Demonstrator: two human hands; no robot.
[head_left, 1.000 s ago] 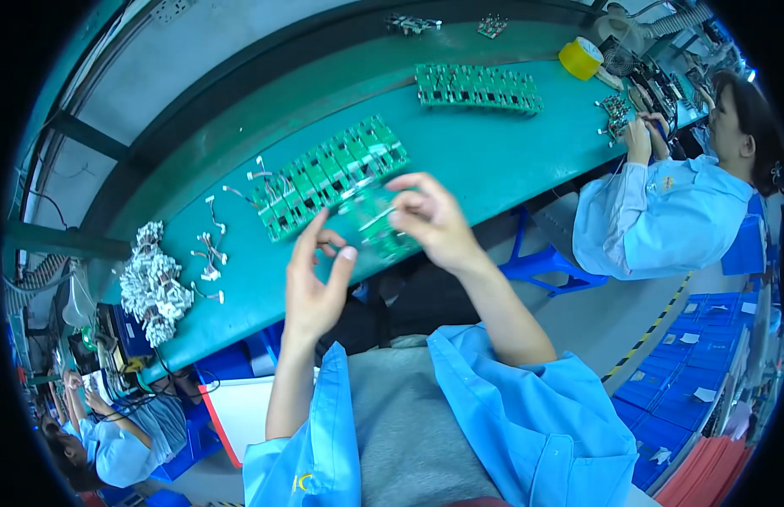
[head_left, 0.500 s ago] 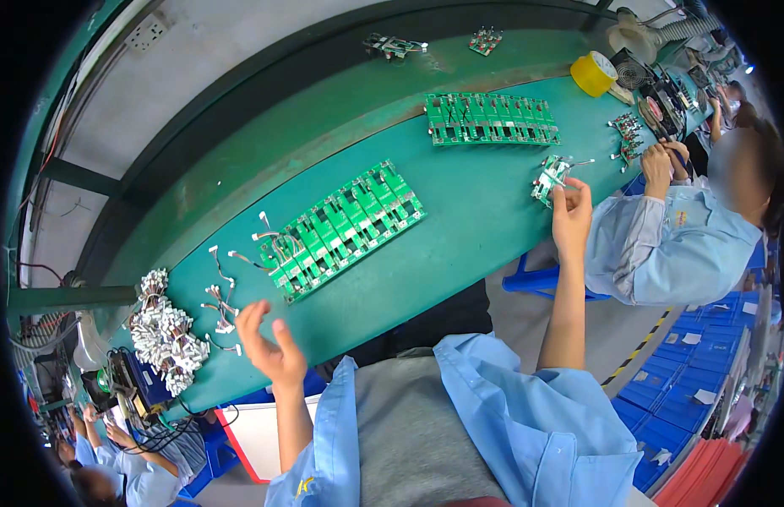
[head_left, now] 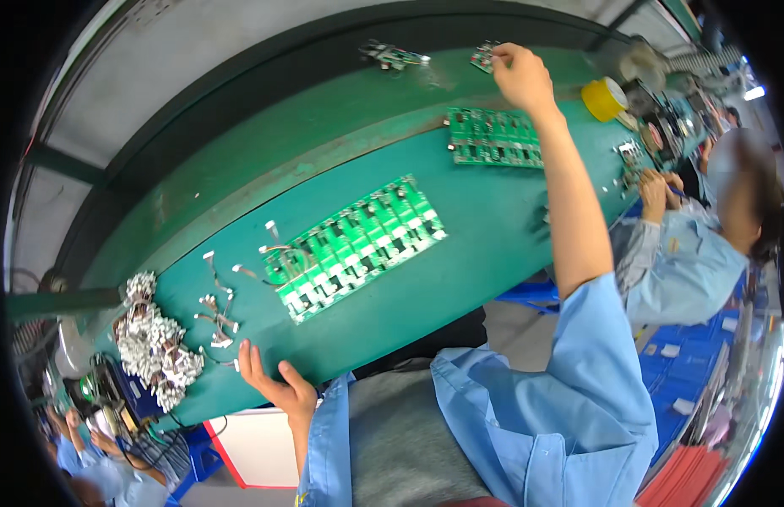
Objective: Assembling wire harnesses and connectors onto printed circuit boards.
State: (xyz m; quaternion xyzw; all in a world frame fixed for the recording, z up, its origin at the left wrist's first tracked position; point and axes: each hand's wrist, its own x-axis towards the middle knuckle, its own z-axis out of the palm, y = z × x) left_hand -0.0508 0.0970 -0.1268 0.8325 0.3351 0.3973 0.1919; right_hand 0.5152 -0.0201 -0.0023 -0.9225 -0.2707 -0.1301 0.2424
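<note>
My right hand [head_left: 523, 78] reaches over the bench to the raised back ledge. Its thumb and fingers are closed at the edge of a small green circuit board [head_left: 481, 58] there. My left hand [head_left: 278, 387] is open, fingers apart, by the bench's front edge, close to loose white-plugged cables [head_left: 216, 319]. A long panel of green circuit boards [head_left: 358, 245] lies at mid-bench, with a few cables [head_left: 282, 251] on its left end. Behind it to the right, a second green panel [head_left: 492, 138] is partly covered by my right forearm.
A heap of bundled white connectors [head_left: 155, 342] lies at the bench's left end. More small boards [head_left: 392, 57] rest on the back ledge. Yellow tape [head_left: 604, 99] stands at the far right. Beside me on the right, a co-worker [head_left: 688, 262] handles small boards.
My right hand has moved from a small board at the right front to one on the back ledge. My left hand has lowered slightly. The view has shifted a little.
</note>
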